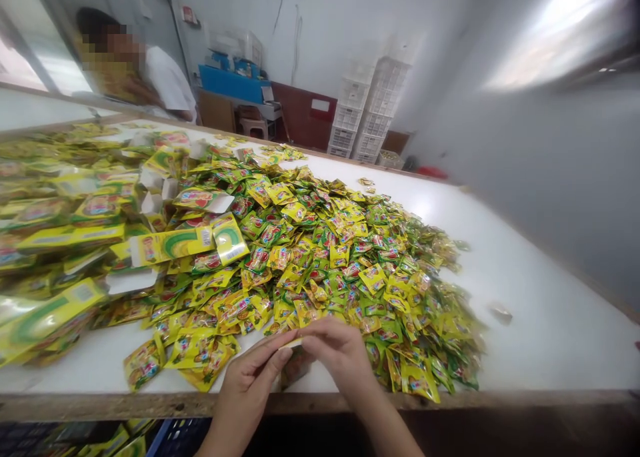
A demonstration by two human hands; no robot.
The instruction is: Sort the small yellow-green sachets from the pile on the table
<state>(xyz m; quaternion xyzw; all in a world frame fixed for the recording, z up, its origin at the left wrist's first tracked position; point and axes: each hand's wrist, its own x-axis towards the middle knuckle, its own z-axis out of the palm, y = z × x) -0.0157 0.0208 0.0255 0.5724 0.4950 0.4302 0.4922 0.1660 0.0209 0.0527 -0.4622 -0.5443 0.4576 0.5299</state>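
Across the white table [530,337], sachets [340,257] heap centrally, seemingly for easy reach, while cartons [173,245] bank up left, apparently apart for sorting's sake. At the near edge, left hand [253,377] and right hand [343,353] pinch a half-hidden small pack [296,363] between them, likely steadying it.

Glossy plastic sachets [373,280], shiny cardboard boxes [230,239], smooth tabletop [530,310]

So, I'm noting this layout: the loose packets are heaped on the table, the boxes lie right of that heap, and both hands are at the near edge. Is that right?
Not quite: the boxes lie left of the heap of packets, as the head view shows. The packets are on the table, and the left hand and right hand are at the near edge.
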